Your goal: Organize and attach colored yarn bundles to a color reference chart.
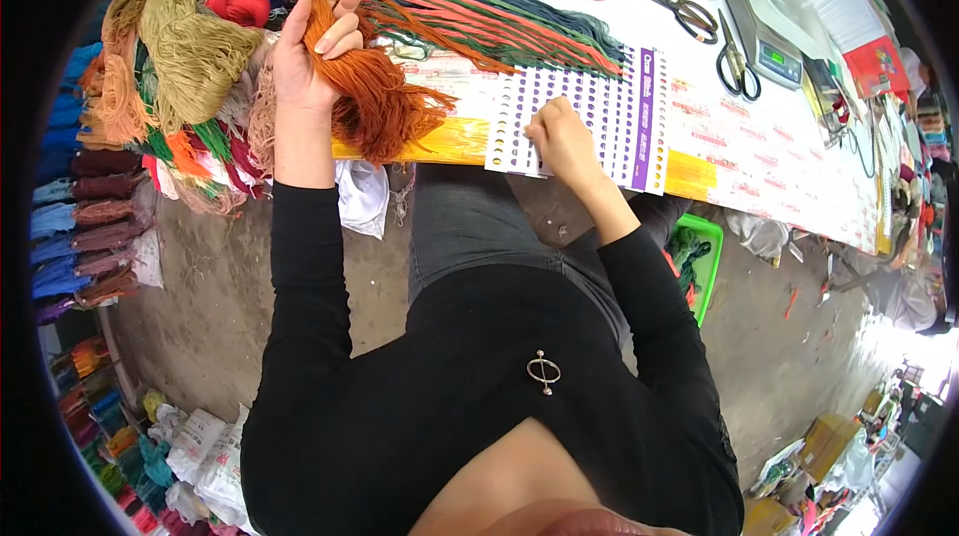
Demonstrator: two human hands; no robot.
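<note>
The left hand (305,56) grips a bunch of orange yarn (375,96) tight while the right hand (559,136), fingers curled, presses the hole card (609,116) on the counter (759,146), so it looks like threading time, needing one strand pulled free.

A white table (769,166) crosses the upper frame, carrying yarn skeins (190,46) at upper left, a card (589,121) mid-frame, scissors (734,61) and a scale (764,31) at upper right.
</note>
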